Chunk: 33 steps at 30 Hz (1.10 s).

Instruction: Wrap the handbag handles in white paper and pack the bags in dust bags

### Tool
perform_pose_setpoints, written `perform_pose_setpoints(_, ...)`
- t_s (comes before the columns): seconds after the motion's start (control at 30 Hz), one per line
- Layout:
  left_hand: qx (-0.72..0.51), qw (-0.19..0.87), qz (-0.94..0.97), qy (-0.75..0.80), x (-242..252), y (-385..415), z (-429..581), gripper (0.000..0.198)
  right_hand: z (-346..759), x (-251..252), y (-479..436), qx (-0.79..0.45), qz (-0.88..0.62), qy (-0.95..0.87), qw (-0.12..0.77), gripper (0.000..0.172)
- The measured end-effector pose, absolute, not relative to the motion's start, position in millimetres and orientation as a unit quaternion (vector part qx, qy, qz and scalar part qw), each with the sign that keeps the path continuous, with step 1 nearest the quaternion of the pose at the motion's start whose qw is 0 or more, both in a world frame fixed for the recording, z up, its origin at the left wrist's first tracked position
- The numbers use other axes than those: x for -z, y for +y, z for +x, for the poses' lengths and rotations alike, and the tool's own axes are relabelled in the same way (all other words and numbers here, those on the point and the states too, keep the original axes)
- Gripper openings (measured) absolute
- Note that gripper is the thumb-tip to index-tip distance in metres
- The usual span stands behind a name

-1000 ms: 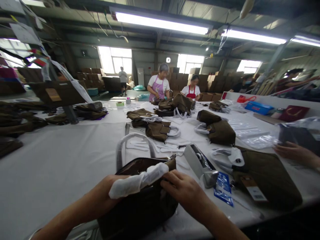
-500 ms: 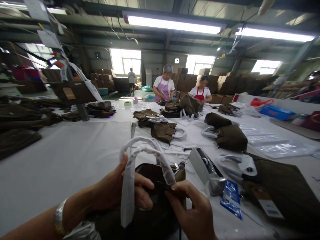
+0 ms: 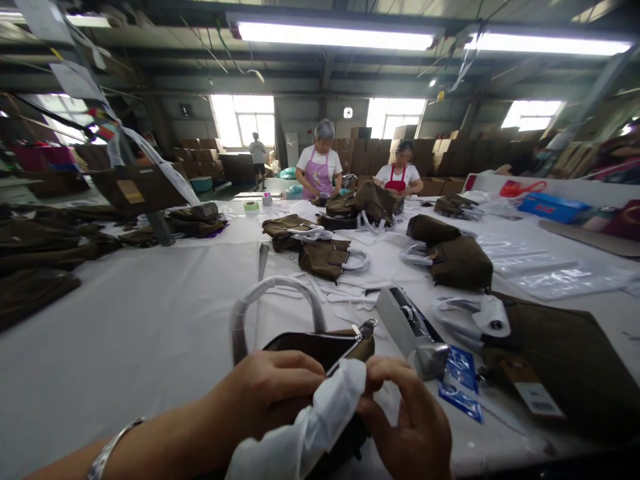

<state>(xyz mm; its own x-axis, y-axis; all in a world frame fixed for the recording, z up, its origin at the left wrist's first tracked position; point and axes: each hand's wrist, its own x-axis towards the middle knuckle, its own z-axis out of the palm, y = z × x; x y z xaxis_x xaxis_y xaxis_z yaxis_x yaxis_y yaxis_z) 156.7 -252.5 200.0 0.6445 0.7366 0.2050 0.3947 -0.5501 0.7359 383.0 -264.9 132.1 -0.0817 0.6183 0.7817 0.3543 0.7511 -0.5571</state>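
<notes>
An olive-brown handbag [image 3: 367,347] is right before me, its zip open. One of its handles, the far handle [image 3: 280,285], stands in an arch in clear-white wrapping. The near handle [image 3: 320,417], in white wrapping, tilts down towards me. My left hand [image 3: 270,390] is closed at the near rim of the bag, fingers bent, their tips hidden behind the near handle. Beside that handle's right side, my right hand [image 3: 407,417] pinches the bag's rim between thumb and fingers; the exact spot is partly hidden.
Right of the bag stands a grey tape dispenser [image 3: 413,333], with a blue packet [image 3: 460,383] beside it. A larger olive bag [image 3: 560,353] with a tag lies at right. More bags [image 3: 325,259] lie ahead. Two people in aprons [image 3: 320,170] work across the table.
My left hand has moved from under the near handle to the bag's rim. The near handle has dropped from upright towards me. My right hand stays near the rim.
</notes>
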Motion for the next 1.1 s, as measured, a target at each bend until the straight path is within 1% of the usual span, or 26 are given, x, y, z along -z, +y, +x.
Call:
perform_pose_setpoints(0.03, -0.251, 0.334, 0.845, 0.335, -200, -255, 158, 0.029, 385, -132, -264, -0.122, -0.349, -0.711, 0.598, 0.034)
perform_pose_setpoints(0.07, -0.248, 0.336, 0.846, 0.332, -200, -256, 158, 0.029, 386, -132, -263, -0.132, -0.353, -0.709, 0.596, 0.038)
perform_pose_setpoints(0.1, -0.246, 0.34, 0.846, 0.327, -200, -256, 158, 0.028, 387, -132, -262, -0.145, -0.348, -0.719, 0.584, 0.036)
perform_pose_setpoints(0.13, -0.247, 0.347, 0.844, 0.327, -201, -255, 158, 0.027, 388, -133, -261, -0.162, -0.338, -0.729, 0.572, 0.031)
perform_pose_setpoints(0.17, -0.248, 0.357, 0.836, 0.334, -201, -253, 157, 0.025, 388, -135, -261, -0.186, -0.326, -0.731, 0.57, 0.025)
perform_pose_setpoints(0.2, -0.251, 0.368, 0.823, 0.352, -202, -250, 156, 0.023, 388, -136, -260, -0.21, -0.312, -0.725, 0.578, 0.022)
perform_pose_setpoints(0.3, -0.256, 0.406, 0.756, 0.445, -206, -237, 159, 0.025, 389, -139, -262, -0.255, -0.252, -0.71, 0.606, 0.023)
perform_pose_setpoints(0.37, -0.262, 0.443, 0.712, 0.477, -209, -229, 168, 0.031, 389, -138, -265, -0.218, -0.201, -0.764, 0.573, 0.025)
perform_pose_setpoints(0.43, -0.284, 0.487, 0.694, 0.448, -212, -224, 183, 0.027, 392, -135, -269, -0.137, -0.189, -0.822, 0.52, 0.029)
perform_pose_setpoints(0.47, -0.3, 0.514, 0.689, 0.413, -214, -223, 191, 0.025, 395, -133, -272, -0.092, -0.199, -0.833, 0.508, 0.033)
perform_pose_setpoints(0.5, -0.317, 0.539, 0.687, 0.37, -217, -223, 199, 0.033, 400, -130, -275, -0.051, -0.215, -0.831, 0.511, 0.037)
perform_pose_setpoints(0.57, -0.349, 0.561, 0.69, 0.296, -223, -226, 209, 0.061, 412, -127, -282, 0.02, -0.25, -0.806, 0.536, 0.046)
perform_pose_setpoints(0.6, -0.363, 0.55, 0.696, 0.285, -227, -229, 209, 0.068, 419, -126, -285, 0.051, -0.264, -0.792, 0.547, 0.05)
perform_pose_setpoints(0.63, -0.371, 0.528, 0.706, 0.294, -230, -231, 207, 0.065, 425, -126, -287, 0.078, -0.276, -0.782, 0.554, 0.054)
perform_pose_setpoints(0.73, -0.335, 0.433, 0.737, 0.396, -231, -242, 186, 0.035, 437, -132, -284, 0.103, -0.307, -0.765, 0.556, 0.056)
perform_pose_setpoints(0.77, -0.301, 0.403, 0.75, 0.43, -228, -247, 177, 0.034, 438, -136, -281, 0.09, -0.316, -0.763, 0.556, 0.054)
perform_pose_setpoints(0.87, -0.202, 0.307, 0.79, 0.492, -213, -269, 153, 0.042, 429, -148, -262, 0.01, -0.318, -0.787, 0.528, 0.047)
perform_pose_setpoints(0.97, -0.188, 0.21, 0.824, 0.492, -193, -295, 145, 0.053, 412, -161, -238, -0.064, -0.263, -0.85, 0.453, 0.044)
perform_pose_setpoints(1.03, -0.206, 0.141, 0.839, 0.484, -184, -305, 144, 0.056, 397, -167, -223, -0.082, -0.226, -0.898, 0.369, 0.041)
perform_pose_setpoints(1.1, -0.216, 0.076, 0.833, 0.504, -179, -307, 141, 0.058, 384, -171, -210, -0.093, -0.232, -0.928, 0.276, 0.044)
